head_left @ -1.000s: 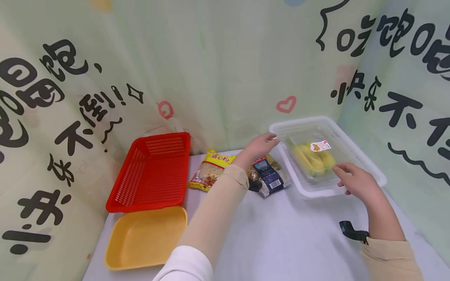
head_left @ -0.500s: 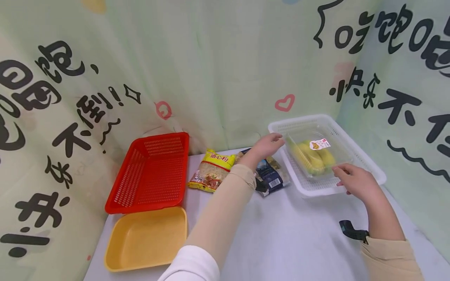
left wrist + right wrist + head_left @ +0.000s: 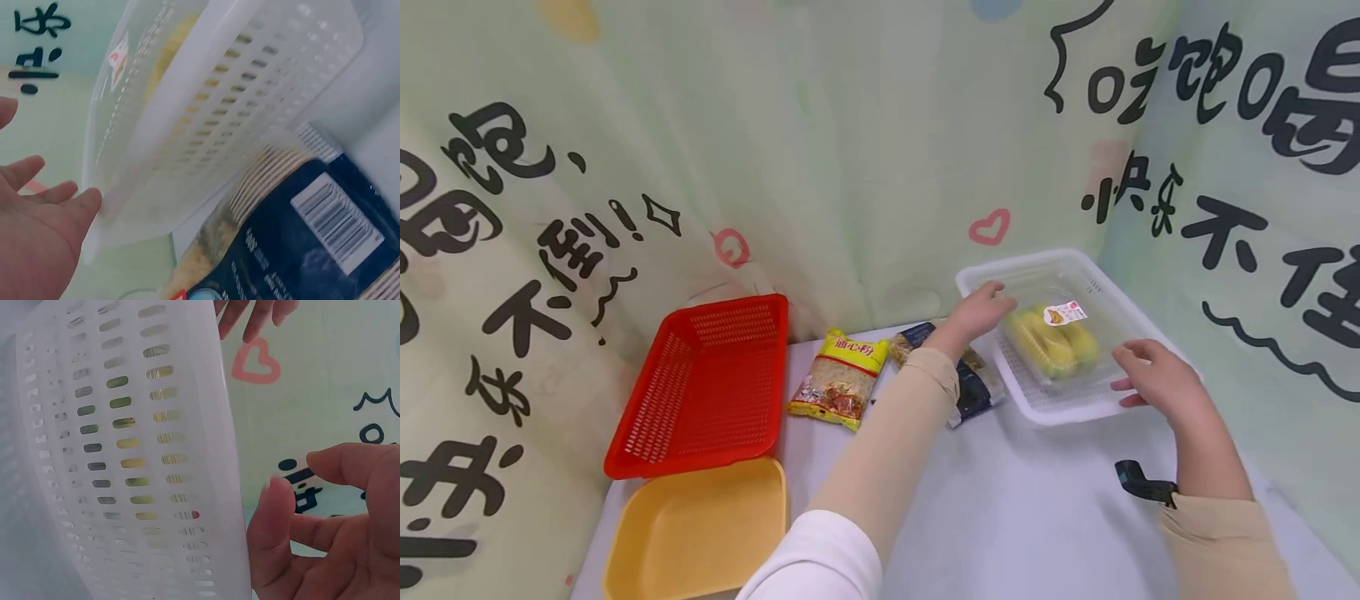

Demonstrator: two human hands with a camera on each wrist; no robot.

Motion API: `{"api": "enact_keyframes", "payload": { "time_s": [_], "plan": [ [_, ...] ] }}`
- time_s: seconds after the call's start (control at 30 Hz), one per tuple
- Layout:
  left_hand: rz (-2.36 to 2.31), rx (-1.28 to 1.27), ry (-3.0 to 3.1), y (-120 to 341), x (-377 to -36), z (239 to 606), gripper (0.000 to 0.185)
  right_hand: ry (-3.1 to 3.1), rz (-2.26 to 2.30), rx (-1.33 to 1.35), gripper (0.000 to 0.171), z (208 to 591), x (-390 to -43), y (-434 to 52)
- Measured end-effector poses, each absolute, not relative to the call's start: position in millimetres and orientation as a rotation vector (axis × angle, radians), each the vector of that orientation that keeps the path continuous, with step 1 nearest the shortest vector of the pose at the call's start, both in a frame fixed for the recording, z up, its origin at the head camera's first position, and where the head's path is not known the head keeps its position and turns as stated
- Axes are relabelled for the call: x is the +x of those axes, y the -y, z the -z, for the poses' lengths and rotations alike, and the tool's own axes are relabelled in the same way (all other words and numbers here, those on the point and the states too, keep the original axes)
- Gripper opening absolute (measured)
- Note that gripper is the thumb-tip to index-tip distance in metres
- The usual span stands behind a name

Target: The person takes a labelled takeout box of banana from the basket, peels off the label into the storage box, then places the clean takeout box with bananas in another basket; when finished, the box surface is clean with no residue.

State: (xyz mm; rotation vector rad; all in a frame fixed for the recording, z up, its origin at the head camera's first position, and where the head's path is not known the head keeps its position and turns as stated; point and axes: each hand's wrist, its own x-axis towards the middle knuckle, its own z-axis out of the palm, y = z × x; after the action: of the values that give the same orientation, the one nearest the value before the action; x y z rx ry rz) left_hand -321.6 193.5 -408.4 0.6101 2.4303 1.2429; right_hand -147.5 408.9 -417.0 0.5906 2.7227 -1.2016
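Two bare hands frame a clear plastic clamshell [image 3: 1055,292] of yellow-green fruit [image 3: 1060,346], which lies inside a white perforated basket [image 3: 1075,414] at the right rear of the table [image 3: 1015,500]. The left hand [image 3: 985,312], short of the pack a second ago, has crossed the basket's rim and its fingertips reach the pack's left side, while the right hand [image 3: 1161,379] keeps its place by the near right corner (the sticker [image 3: 1064,313] between them pictures bananas). The hands are well apart and neither grips anything: the left stretches its fingers, the right leaves thumb and forefinger parted. Whether skin meets plastic, the views cannot settle. The shift appears to complete a two-sided approach, with no hold yet taken. A macaroni packet [image 3: 839,379] and a blue-labelled pasta bag [image 3: 976,392] lie to the left, near a red basket [image 3: 696,463] and a yellow tray [image 3: 707,517].
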Motion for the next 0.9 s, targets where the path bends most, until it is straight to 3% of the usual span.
{"api": "enact_keyframes", "payload": {
  "time_s": [0.23,0.7,0.9],
  "plan": [
    [-1.285,0.512,-2.360,-219,-307,415,0.070,-2.659,1.308,0.594,0.097,425,-148,-418],
    [-1.448,0.380,-2.342,-237,-309,418,0.071,-2.535,1.303,0.571,0.101,414,-164,-434],
    [-1.564,0.178,-2.293,-247,-310,412,0.078,-2.536,1.284,0.555,0.101,414,-176,-438]
  ]
}}
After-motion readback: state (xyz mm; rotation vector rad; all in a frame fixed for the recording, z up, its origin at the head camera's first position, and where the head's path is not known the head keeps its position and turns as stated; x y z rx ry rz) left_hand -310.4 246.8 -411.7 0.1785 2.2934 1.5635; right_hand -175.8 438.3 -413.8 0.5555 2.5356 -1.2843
